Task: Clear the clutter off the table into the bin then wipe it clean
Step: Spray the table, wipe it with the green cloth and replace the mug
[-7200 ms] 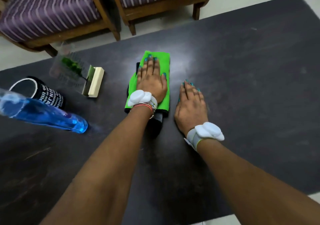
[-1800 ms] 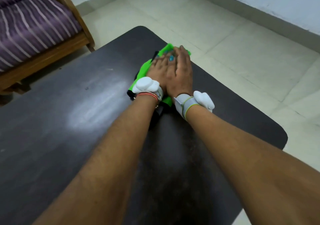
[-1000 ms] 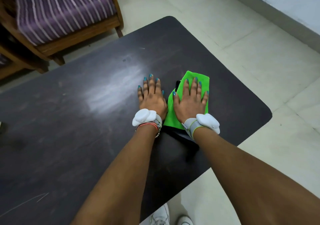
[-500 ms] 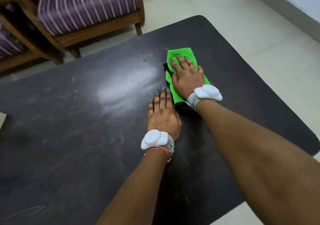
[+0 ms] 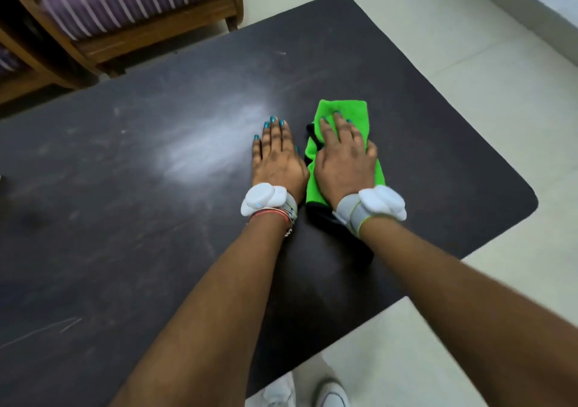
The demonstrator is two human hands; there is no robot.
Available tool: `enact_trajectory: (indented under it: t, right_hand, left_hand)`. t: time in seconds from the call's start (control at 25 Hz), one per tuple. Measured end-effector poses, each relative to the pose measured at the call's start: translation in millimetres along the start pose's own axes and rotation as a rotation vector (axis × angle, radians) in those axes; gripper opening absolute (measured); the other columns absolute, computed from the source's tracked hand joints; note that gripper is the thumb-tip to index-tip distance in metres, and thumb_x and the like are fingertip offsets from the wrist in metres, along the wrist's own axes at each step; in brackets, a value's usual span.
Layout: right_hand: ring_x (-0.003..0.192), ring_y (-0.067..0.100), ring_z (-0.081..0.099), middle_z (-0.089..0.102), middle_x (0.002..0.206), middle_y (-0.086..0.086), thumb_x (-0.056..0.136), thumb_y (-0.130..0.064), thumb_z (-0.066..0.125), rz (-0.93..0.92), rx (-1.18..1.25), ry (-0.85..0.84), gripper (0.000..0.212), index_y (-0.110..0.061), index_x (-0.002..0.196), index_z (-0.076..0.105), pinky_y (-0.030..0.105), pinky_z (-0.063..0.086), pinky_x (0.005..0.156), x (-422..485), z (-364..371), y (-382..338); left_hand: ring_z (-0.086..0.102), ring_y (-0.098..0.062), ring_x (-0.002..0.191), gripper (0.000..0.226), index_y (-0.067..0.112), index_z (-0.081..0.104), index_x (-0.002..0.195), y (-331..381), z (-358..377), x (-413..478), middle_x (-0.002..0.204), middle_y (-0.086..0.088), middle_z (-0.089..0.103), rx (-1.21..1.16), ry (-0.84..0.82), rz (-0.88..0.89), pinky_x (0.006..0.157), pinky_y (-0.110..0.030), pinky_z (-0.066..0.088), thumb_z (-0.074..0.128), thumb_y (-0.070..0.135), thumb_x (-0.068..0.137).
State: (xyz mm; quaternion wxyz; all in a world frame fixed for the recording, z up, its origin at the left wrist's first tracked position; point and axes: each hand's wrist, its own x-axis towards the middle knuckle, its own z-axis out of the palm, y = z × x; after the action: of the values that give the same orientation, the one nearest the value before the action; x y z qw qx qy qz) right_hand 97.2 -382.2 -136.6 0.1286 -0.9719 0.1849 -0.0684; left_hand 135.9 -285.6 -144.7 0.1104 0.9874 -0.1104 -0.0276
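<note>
Since half a sec ago our R hand (image 5: 342,162) pulls the green cloth (image 5: 347,111) back toward us, now level w/ our L hand (image 5: 276,159). R palm presses flat on the cloth, fingers straight. L lies flat, fingers together, on the dark table (image 5: 156,219) just beside it. Cloth sits near the table's right end.

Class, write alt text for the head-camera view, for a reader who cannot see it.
A person's right hand presses a folded green cloth flat on a dark table, while the left hand lies flat on the table beside it. A purple striped chair stands beyond the table.
</note>
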Motion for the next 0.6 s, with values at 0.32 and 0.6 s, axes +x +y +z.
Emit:
enact_trajectory:
  t: [0.32, 0.6]
  right_hand:
    - [0.143, 0.017, 0.029, 0.029, 0.157, -0.004, 0.094, -0.026, 0.039, -0.055, -0.072, 0.012, 0.052, -0.03, 0.146, 0.037, 0.043, 0.027, 0.108, -21, -10, 30]
    - [0.145, 0.017, 0.026, 0.025, 0.159, -0.003, 0.095, -0.025, 0.038, 0.212, -0.061, 0.062, 0.053, -0.029, 0.147, 0.035, 0.044, 0.024, 0.112, -41, -25, 60]
  left_hand:
    - [0.009, -0.022, 0.149, 0.059, 0.006, 0.016, 0.152, -2, 6, -2, 0.161, -0.009, 0.013, 0.003, 0.056, 0.028, 0.122, -0.038, 0.005, 0.026, 0.026, 0.097]
    - [0.01, -0.024, 0.149, 0.058, 0.005, 0.016, 0.152, 0, 3, -3, 0.161, -0.01, 0.013, 0.016, 0.067, 0.034, 0.121, -0.039, 0.005, 0.028, 0.024, 0.099]
